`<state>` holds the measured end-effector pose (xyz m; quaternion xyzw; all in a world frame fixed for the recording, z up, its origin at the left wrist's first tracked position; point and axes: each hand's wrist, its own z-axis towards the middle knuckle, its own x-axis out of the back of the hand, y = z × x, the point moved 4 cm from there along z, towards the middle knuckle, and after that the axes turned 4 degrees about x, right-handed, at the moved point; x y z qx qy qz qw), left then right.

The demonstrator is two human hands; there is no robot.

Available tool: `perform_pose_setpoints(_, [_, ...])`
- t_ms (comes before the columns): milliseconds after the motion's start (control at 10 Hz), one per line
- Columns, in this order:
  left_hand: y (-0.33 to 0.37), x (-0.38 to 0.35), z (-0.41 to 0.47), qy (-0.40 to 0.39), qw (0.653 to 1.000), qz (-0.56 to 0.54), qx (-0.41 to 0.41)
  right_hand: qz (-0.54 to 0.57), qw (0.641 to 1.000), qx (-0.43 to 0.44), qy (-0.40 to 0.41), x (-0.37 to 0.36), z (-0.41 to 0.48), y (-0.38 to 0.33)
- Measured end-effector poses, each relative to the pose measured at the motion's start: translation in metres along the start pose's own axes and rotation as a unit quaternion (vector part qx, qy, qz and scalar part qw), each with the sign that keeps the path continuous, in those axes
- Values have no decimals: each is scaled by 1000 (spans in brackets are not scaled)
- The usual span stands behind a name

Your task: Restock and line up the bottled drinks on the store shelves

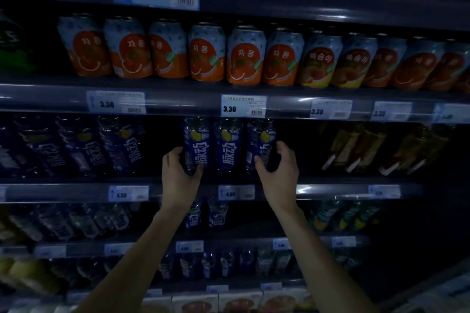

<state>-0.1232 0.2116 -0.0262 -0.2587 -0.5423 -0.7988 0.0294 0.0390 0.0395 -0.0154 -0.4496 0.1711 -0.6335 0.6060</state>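
Observation:
Three blue-labelled drink bottles stand side by side on the middle shelf (330,189). My left hand (179,175) wraps the base of the left bottle (197,143). My right hand (278,173) grips the lower part of the right bottle (260,143). The middle bottle (228,146) stands between them, untouched. More of the same blue bottles (119,143) stand further left on this shelf, with a dark gap between the two groups.
Orange and peach cans (245,56) fill the shelf above. Yellowish bottles (356,147) stand to the right past an empty dark gap. Lower shelves hold more bottles (217,213) and boxed goods (239,302). Price tags (243,106) line the shelf edges.

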Motion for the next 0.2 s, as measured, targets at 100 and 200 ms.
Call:
perform_pose_setpoints(100, [13, 5, -8, -27, 999, 20, -34, 11, 999, 41, 0, 12, -1, -15])
perform_pose_setpoints(200, [33, 10, -15, -71, 995, 21, -64, 32, 997, 62, -29, 22, 1, -33])
